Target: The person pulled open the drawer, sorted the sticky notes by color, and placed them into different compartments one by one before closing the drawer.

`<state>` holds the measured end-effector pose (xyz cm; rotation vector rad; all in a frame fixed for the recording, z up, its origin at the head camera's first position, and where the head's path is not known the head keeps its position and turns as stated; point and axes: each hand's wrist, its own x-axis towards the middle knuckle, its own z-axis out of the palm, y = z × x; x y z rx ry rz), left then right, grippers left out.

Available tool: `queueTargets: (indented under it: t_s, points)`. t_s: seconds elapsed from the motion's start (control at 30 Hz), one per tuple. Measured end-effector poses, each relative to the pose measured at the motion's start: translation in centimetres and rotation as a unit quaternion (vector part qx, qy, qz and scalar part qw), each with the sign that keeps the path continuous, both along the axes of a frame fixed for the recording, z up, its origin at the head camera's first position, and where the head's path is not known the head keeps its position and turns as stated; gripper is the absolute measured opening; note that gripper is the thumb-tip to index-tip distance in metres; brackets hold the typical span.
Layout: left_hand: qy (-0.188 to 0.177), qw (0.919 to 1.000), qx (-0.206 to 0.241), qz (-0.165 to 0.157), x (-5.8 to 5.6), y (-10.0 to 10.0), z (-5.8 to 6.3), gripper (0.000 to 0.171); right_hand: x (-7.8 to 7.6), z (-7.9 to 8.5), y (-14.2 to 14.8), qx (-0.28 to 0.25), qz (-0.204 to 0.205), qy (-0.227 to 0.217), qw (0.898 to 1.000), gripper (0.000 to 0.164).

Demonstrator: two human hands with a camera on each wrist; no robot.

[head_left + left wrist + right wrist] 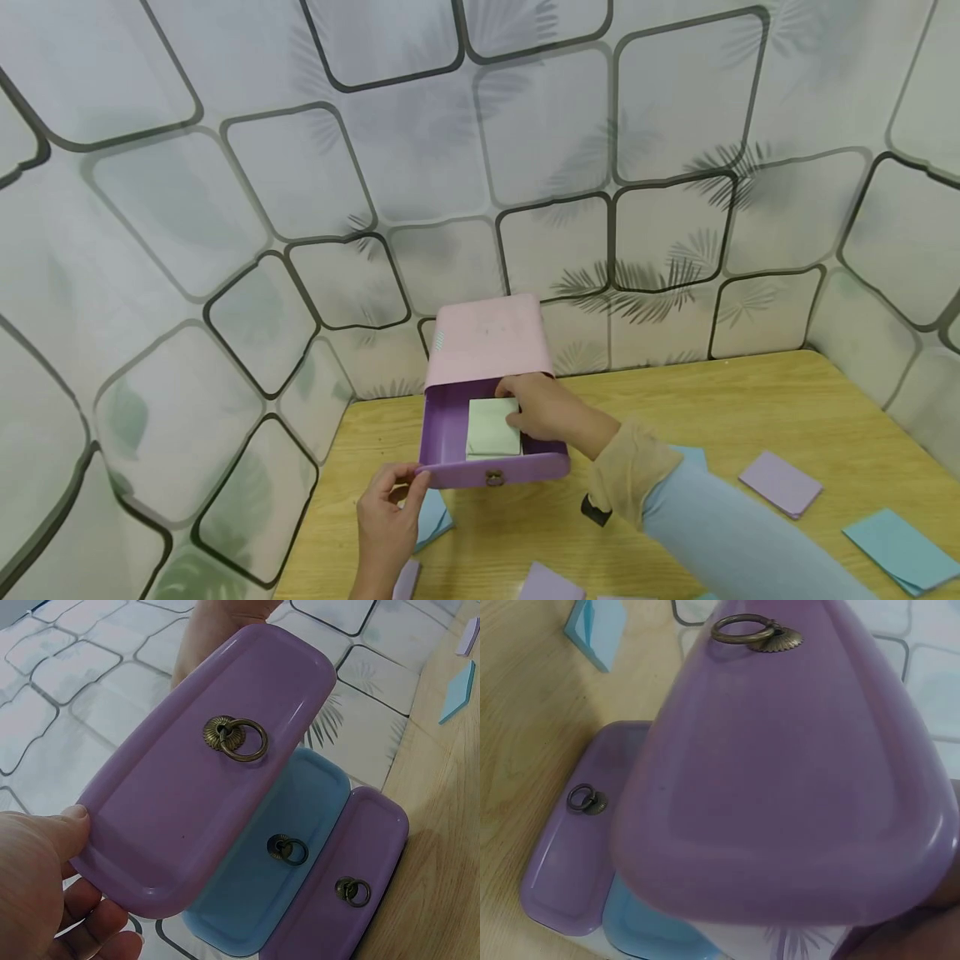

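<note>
The glossy purple, round-cornered drawer (457, 477), jutting toward six o'clock from the pink, round-edged cabinet (489, 340), could tip or slip out if pressed down at its front. The left hand (390, 512) pinches its seven o'clock corner. The right hand (542, 407), partly curled, touches the square, pale-green, paper-like stack (492, 427) inside at two o'clock; whether it grips cannot be told.

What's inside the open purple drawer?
A pale green paper stack sits in the purple drawer, the right hand at its side. The drawer's back is hidden under the pink top; anything beneath the stack or hand is covered.
</note>
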<state>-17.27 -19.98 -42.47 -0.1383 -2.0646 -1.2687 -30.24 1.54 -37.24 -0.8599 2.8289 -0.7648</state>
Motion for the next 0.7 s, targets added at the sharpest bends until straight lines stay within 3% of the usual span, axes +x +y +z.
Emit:
queueTargets:
  t_s: [0.7]
  points:
    - [0.004, 1.0, 0.001, -0.008, 0.07, -0.1, -0.03, 0.009, 0.8, -0.62, -0.12, 0.041, 0.04, 0.03, 0.998, 0.027]
